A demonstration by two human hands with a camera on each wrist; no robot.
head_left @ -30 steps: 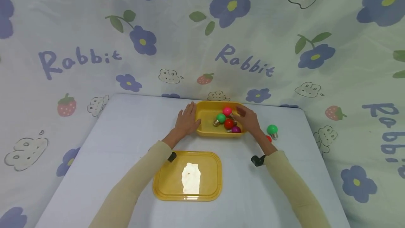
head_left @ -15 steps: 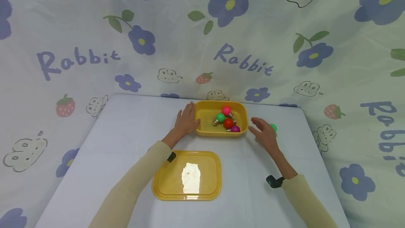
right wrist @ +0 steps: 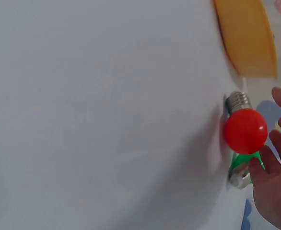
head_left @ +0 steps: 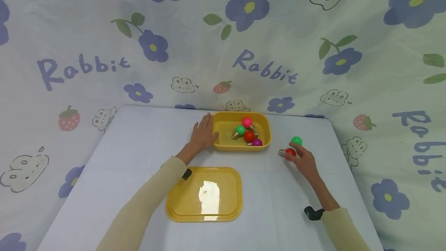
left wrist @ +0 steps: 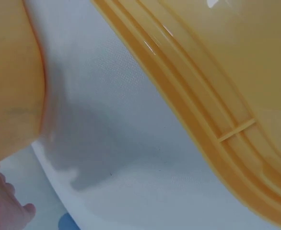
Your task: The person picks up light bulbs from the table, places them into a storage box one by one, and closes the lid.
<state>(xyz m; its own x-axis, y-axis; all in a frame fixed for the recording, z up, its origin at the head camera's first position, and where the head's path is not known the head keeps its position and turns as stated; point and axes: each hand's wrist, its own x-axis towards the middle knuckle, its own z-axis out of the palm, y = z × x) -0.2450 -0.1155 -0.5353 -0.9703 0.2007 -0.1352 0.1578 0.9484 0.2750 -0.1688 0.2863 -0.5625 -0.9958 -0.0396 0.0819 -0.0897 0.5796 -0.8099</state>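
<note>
A yellow plastic box [head_left: 224, 123] stands at the back of the table. My left hand [head_left: 202, 134] rests against its left side, fingers straight; in the left wrist view that hand [left wrist: 5, 208] shows only at the lower left corner. Right of the box lies a red light bulb [head_left: 290, 154], its metal base towards the box. My right hand [head_left: 306, 161] is at this bulb, thumb and fingers spread around its globe. In the right wrist view the fingers stand apart beside the red bulb [right wrist: 246, 132]. Just behind it lies a green bulb [head_left: 297, 140], partly hidden by the hand.
Inside the box lie a green bulb [head_left: 240, 129], a pink bulb [head_left: 247, 122], a red bulb [head_left: 249, 136] and a purple bulb [head_left: 257, 142]. A flat yellow lid [head_left: 177, 195] lies in front of the box. A patterned cloth [head_left: 195, 42] hangs behind the table.
My right hand has come out of the box's right end and moved right and nearer, down to the red bulb on the table. The left hand stays against the box.
</note>
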